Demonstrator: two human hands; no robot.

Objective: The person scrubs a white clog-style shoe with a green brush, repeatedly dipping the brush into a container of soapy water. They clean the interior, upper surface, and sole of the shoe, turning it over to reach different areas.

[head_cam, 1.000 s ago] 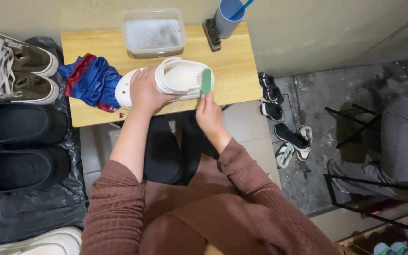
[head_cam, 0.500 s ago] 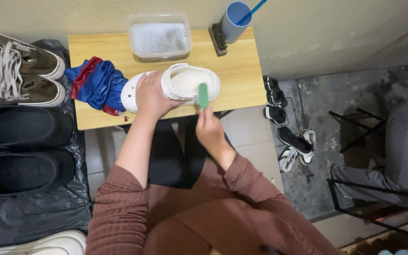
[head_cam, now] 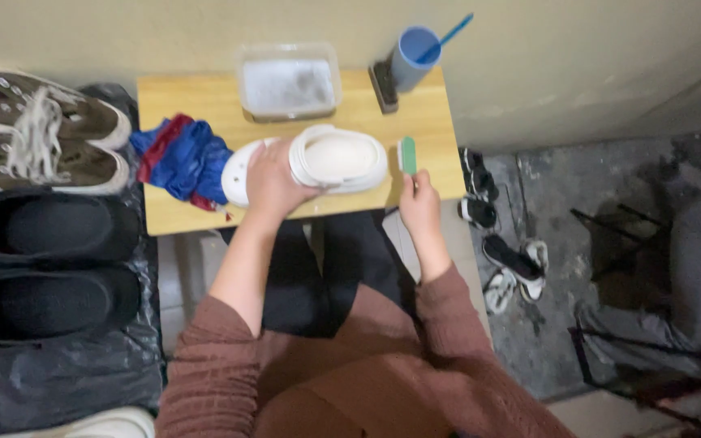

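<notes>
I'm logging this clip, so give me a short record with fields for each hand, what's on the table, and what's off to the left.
left hand: grips the white clog on the wooden table
right hand: holds a small green brush, beside the clog's heel, apart from it
on table: blue and red cloth, clear tub of suds, blue cup
left side: brown sneakers, black shoes

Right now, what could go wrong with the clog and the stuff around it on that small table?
The white clog sits near the front edge of the wooden table, steadied by the left hand alone; it might slip off. The right hand holds a green brush at the table's corner, close to the blue cup and soapy tub; either could spill.
</notes>
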